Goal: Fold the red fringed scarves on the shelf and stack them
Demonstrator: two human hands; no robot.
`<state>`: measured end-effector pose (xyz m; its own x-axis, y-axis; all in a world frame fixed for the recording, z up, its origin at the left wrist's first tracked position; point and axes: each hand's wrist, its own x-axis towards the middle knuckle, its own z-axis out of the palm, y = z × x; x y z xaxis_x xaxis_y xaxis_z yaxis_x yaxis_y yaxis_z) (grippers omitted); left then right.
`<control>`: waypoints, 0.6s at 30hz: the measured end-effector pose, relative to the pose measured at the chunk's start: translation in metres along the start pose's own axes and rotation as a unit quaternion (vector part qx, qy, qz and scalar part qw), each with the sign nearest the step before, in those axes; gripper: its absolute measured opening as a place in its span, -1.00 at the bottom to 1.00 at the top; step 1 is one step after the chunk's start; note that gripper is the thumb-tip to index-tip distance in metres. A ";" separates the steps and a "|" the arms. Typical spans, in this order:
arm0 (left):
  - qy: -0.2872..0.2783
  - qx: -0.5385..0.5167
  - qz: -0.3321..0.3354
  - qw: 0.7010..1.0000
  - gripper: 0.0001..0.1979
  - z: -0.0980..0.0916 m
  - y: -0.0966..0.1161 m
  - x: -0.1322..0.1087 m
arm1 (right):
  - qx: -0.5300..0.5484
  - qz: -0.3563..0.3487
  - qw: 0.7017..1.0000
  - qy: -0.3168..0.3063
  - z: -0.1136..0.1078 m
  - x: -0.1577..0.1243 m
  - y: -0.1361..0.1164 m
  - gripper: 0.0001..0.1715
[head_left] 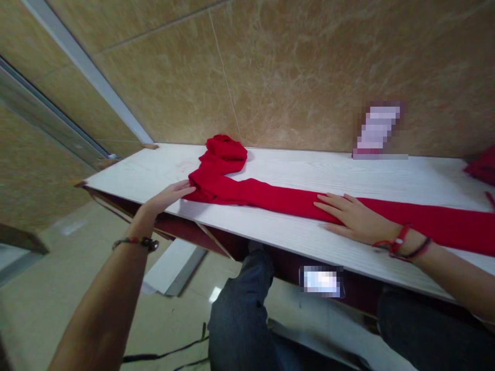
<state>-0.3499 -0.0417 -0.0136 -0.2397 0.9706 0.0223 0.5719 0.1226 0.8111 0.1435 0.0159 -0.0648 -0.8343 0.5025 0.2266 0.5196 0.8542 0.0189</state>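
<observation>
A long strip of red fabric (286,200) lies along the white tabletop (309,172). At its left end the fabric bends away from me and bunches into a loose heap near the wall. My left hand (170,197) reaches to the bend, its fingers stretched out and touching the fabric's left edge; some fingertips are hard to make out. Farther right, my right hand (350,219) lies flat on the strip with fingers spread. Past that hand, the fabric runs flat and smooth toward the right edge of the view.
More red fabric (481,166) lies at the far right. A blurred-out upright item (377,129) stands against the tan wall (294,77). Below the table edge is a phone-like item (322,282), also blurred. My legs (243,314) are under the table, near a pale board (176,265) on the floor.
</observation>
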 end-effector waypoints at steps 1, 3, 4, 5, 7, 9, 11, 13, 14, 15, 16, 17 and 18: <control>-0.002 -0.010 0.014 1.000 -0.30 0.004 -0.002 0.002 | 0.000 -0.001 1.000 -0.002 0.002 0.001 0.000 -0.35; 0.031 -0.007 0.025 0.999 -0.14 0.013 -0.004 0.005 | -0.003 -0.001 1.000 0.001 0.006 0.000 0.001 -0.35; 0.062 -0.005 0.016 0.998 -0.10 0.018 -0.004 0.007 | -0.006 -0.002 1.000 0.004 0.007 -0.002 0.002 -0.35; 0.095 -0.011 -0.002 0.995 -0.09 0.022 -0.004 0.009 | -0.009 -0.003 1.000 0.006 0.007 -0.003 0.003 -0.35; 0.155 -0.052 -0.036 0.986 -0.13 0.029 -0.001 0.011 | -0.015 -0.001 1.000 0.009 0.007 -0.005 0.004 -0.35; 0.187 -0.090 -0.049 0.977 -0.15 0.037 0.003 0.009 | -0.018 0.001 1.000 0.010 0.007 -0.005 0.004 -0.37; 0.176 -0.073 -0.040 0.981 -0.07 0.046 0.007 0.002 | -0.018 0.004 1.000 0.010 0.007 -0.005 0.004 -0.37; 0.149 -0.004 -0.022 0.989 0.04 0.056 0.010 -0.005 | -0.017 0.004 1.000 0.010 0.007 -0.005 0.004 -0.37; 0.146 0.035 -0.015 0.989 0.06 0.060 0.011 -0.009 | -0.016 0.003 1.000 0.010 0.007 -0.005 0.004 -0.37; 0.151 0.070 -0.010 0.986 0.05 0.063 0.012 -0.011 | -0.016 0.003 1.000 0.011 0.007 -0.005 0.004 -0.37; 0.162 0.099 -0.007 0.982 0.01 0.064 0.014 -0.012 | -0.016 0.002 1.000 0.011 0.007 -0.005 0.004 -0.37; 0.178 0.123 -0.005 0.976 -0.04 0.061 0.015 -0.011 | -0.017 0.002 1.000 0.012 0.007 -0.004 0.004 -0.37; 0.199 0.144 -0.005 0.969 -0.08 0.055 0.016 -0.009 | -0.017 0.002 1.000 0.012 0.007 -0.004 0.004 -0.37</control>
<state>-0.2951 -0.0373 -0.0334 -0.4970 0.8196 0.2849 0.7499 0.2405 0.6162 0.1476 0.0177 -0.0725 -0.8277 0.5027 0.2492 0.5297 0.8467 0.0513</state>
